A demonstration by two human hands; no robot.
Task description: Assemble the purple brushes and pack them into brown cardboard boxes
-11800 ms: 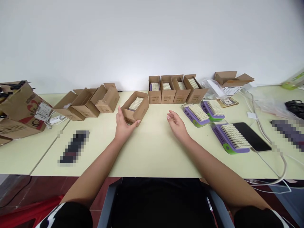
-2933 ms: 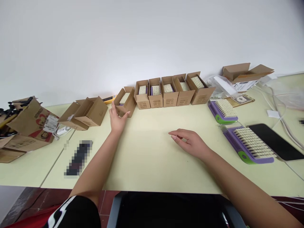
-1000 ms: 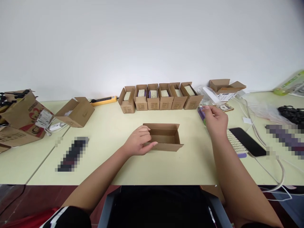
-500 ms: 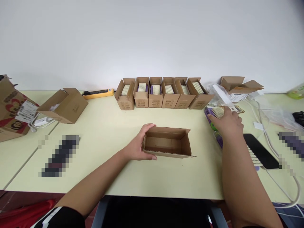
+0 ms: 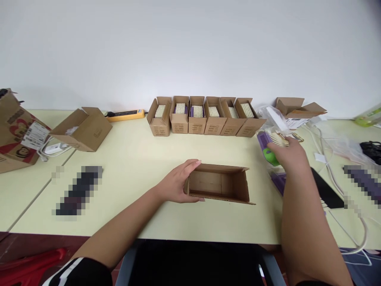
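Note:
An empty open cardboard box lies on the pale table in front of me. My left hand clasps its left end, fingers curled round the wall. To the right, my right hand is closed over a purple and green brush with cream bristles, which sits just above the table. A second purple brush lies beneath my right forearm, mostly hidden.
Several small boxes, each holding a brush, line the back edge. A black phone and white cables lie right. An open box, a yellow power strip and a printed carton are left.
My right hand has closed on the brush and drawn it slightly toward me. My left hand has kept its grip on the empty box, which turned a little.

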